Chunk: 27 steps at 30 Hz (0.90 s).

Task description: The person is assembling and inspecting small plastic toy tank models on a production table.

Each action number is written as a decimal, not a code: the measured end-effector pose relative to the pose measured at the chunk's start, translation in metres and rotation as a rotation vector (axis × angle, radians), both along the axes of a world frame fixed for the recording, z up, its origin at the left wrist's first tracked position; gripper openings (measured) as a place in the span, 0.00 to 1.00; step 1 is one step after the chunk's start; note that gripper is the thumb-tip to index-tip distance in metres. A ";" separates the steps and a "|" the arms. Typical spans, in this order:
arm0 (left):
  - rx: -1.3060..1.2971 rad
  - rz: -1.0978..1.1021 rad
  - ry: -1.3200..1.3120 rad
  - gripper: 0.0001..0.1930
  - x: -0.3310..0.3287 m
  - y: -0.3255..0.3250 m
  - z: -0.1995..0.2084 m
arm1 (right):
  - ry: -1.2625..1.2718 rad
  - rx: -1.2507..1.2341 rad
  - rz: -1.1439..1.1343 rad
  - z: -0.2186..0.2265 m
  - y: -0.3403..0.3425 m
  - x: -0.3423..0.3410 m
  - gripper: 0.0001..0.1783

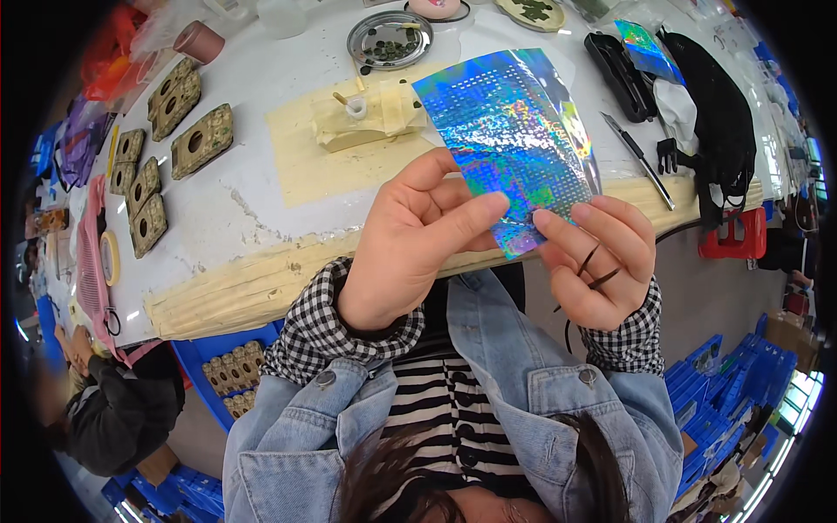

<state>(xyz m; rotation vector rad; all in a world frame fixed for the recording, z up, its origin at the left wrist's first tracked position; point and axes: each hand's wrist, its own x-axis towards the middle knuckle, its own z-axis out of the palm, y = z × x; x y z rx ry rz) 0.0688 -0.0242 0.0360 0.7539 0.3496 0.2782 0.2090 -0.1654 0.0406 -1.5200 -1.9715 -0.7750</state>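
"Fingers first: what are they doing?"

"Left hand [408, 234] has its thumb in front and fingers behind, pinching a shiny blue sheet [514, 144] near its lower left edge. Right hand [608, 261] has its fingertips closed on the lower right edge."

"And where's the sheet?"

"Held up, tilted, over the table's [301, 70] near edge."

"What's around it?"

"Just beyond the left hand, a taped block [366, 126]; toward the near right corner, a knife [637, 157]; near the far edge, a round silver dish [392, 21]."
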 end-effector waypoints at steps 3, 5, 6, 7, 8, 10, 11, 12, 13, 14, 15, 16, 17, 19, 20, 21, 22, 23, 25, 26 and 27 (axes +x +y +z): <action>0.070 0.010 -0.054 0.20 0.001 -0.001 -0.004 | -0.001 0.024 -0.005 -0.003 0.005 0.000 0.15; 0.075 0.023 -0.071 0.20 0.001 -0.001 -0.005 | -0.009 0.031 -0.003 -0.005 0.009 0.001 0.16; 0.055 0.028 -0.064 0.19 0.001 -0.001 -0.005 | -0.012 0.035 -0.001 -0.006 0.010 0.001 0.16; 0.036 0.034 -0.055 0.19 0.001 -0.001 -0.006 | 0.045 0.021 0.002 -0.005 0.011 0.001 0.16; 0.022 0.033 -0.034 0.18 0.001 0.000 -0.005 | 0.101 0.006 0.005 -0.002 0.010 -0.001 0.17; -0.007 0.032 0.008 0.16 0.001 0.003 -0.004 | 0.174 -0.020 -0.010 0.002 0.007 -0.002 0.22; -0.001 0.032 0.010 0.14 0.000 0.004 -0.005 | 0.218 -0.015 -0.024 0.004 0.005 -0.002 0.23; 0.006 0.031 0.011 0.13 0.000 0.005 -0.006 | 0.262 -0.011 -0.039 0.007 0.002 -0.002 0.24; 0.013 0.028 0.014 0.12 -0.001 0.006 -0.007 | 0.307 -0.006 -0.056 0.008 0.000 -0.001 0.25; 0.008 0.036 0.014 0.11 -0.001 0.005 -0.007 | 0.326 0.033 -0.035 0.004 0.001 0.002 0.27; 0.002 0.045 0.013 0.10 -0.001 0.005 -0.004 | 0.338 0.016 -0.034 0.005 0.000 0.001 0.26; -0.004 0.053 0.011 0.09 0.000 0.005 -0.003 | 0.349 -0.001 -0.035 0.007 -0.001 0.000 0.26; -0.002 0.056 0.008 0.09 0.000 0.006 -0.003 | 0.350 -0.013 -0.041 0.007 -0.001 -0.002 0.24; 0.006 0.067 0.002 0.09 0.000 0.006 -0.004 | 0.341 -0.031 -0.057 0.007 0.002 -0.006 0.22; 0.009 0.065 -0.002 0.09 0.000 0.006 -0.004 | 0.333 -0.037 -0.066 0.007 0.004 -0.009 0.21; 0.012 0.064 -0.005 0.10 0.000 0.007 -0.005 | 0.324 -0.024 -0.068 0.004 0.006 -0.009 0.20; 0.015 0.062 -0.008 0.10 0.000 0.007 -0.005 | 0.314 -0.011 -0.069 0.000 0.009 -0.010 0.19; 0.014 0.062 -0.009 0.10 -0.001 0.007 -0.005 | 0.305 0.002 -0.070 -0.002 0.010 -0.010 0.20; 0.011 0.059 -0.010 0.11 -0.001 0.008 -0.006 | 0.291 0.007 -0.079 -0.004 0.011 -0.010 0.18; 0.012 0.061 -0.002 0.12 -0.001 0.008 -0.005 | 0.282 0.017 -0.078 -0.005 0.011 -0.010 0.18; 0.012 0.062 0.005 0.13 -0.001 0.007 -0.003 | 0.274 0.028 -0.077 -0.007 0.012 -0.011 0.18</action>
